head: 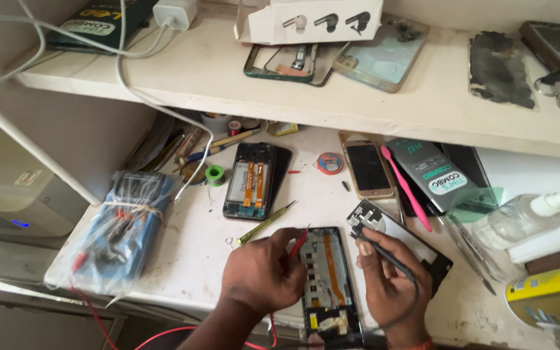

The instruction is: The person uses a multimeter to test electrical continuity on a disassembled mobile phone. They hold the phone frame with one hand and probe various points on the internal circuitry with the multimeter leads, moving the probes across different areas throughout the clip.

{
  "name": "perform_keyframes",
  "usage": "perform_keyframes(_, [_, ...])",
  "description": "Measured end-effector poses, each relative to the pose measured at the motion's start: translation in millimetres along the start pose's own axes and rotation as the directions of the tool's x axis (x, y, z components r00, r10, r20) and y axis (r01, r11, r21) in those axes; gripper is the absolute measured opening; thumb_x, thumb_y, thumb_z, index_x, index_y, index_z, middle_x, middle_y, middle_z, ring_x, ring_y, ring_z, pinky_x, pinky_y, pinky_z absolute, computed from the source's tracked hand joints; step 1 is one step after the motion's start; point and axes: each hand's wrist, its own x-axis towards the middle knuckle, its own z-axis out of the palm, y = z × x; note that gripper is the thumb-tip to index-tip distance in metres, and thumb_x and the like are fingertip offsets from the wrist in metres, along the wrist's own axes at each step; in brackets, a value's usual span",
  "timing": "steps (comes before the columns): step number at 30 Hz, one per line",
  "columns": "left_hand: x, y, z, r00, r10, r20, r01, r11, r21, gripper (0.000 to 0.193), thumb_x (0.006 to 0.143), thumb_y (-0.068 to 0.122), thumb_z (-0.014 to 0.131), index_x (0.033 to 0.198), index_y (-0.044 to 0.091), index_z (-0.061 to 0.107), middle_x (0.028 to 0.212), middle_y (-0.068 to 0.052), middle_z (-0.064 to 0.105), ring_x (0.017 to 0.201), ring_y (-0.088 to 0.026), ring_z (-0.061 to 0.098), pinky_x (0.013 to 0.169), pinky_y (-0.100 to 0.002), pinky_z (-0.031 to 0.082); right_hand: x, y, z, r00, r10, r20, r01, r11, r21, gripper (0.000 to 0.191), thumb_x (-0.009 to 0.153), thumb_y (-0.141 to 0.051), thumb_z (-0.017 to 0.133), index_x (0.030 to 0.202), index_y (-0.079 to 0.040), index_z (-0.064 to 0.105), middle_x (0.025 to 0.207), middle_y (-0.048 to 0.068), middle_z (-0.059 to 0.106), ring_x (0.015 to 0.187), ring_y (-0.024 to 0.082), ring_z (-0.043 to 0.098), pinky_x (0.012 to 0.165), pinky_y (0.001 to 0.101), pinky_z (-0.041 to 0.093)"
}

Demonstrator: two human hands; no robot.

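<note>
Cluttered workbench (196, 246), two probes, three opened phones

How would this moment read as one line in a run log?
left hand: holds red probe | right hand: holds black probe | both tips on opened black phone | surface: white workbench

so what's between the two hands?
Head view: the opened phone, back off, lies between left hand holding the red probe and right hand holding the black probe.
</note>
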Motion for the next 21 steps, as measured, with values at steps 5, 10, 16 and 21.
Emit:
perform_keyframes(5, [2.4, -3.1, 0.7, 1.000, -0.004, 0.016, 0.004, 0.999, -0.035, 0.040, 0.076, 0.024, 0.061, 0.114, 0.015, 0.070, 0.069, -0.011, 0.074, 0.063, -0.030, 0.074, 0.065, -0.040, 0.060, 16.3, 12.7, 2.8, 0.987, 0.155, 0.048, -0.162, 0.970, 0.181, 0.019, 0.097, -0.010, 0.064, 0.111, 0.001, 0.069, 0.089, 0.014, 0.078, 0.072, 0.014, 0.071, 0.063, 0.0284, 0.060])
perform_keyframes(10, [1.9, -6.4, 1.6, 0.989, 0.123, -0.086, -0.131, 0.987, -0.095, 0.041, 0.075, 0.020, 0.061, 0.114, 0.018, 0.075, 0.077, -0.011, 0.075, 0.064, -0.031, 0.073, 0.064, -0.043, 0.059, 22.9, 26.4, 7.4, 0.986, 0.142, 0.092, -0.150, 0.985, 0.083, 0.016, 0.097, -0.005, 0.060, 0.105, 0.002, 0.072, 0.080, 0.013, 0.077, 0.063, 0.013, 0.066, 0.055, 0.0272, 0.056])
perform_keyframes(16, [4.5, -5.8, 1.1, 0.991, 0.125, -0.049, -0.130, 0.984, -0.121, 0.044, 0.075, 0.019, 0.062, 0.116, 0.021, 0.076, 0.081, -0.009, 0.076, 0.068, -0.030, 0.074, 0.065, -0.042, 0.059, 21.3, 25.2, 12.6, 0.991, 0.094, 0.098, -0.095, 0.995, 0.001, 0.010, 0.091, 0.000, 0.063, 0.100, 0.001, 0.069, 0.080, 0.009, 0.075, 0.067, 0.010, 0.068, 0.057, 0.0242, 0.057])
perform_keyframes(21, [2.6, -7.1, 2.5, 0.992, 0.122, -0.045, -0.126, 0.987, -0.102, 0.044, 0.074, 0.021, 0.063, 0.116, 0.024, 0.076, 0.080, -0.009, 0.075, 0.067, -0.031, 0.073, 0.065, -0.041, 0.059, 21.0, 18.6, 13.2, 0.992, 0.100, 0.076, -0.096, 0.994, -0.055, 0.011, 0.090, 0.000, 0.062, 0.099, 0.002, 0.069, 0.081, 0.009, 0.077, 0.065, 0.008, 0.066, 0.056, 0.0226, 0.055])
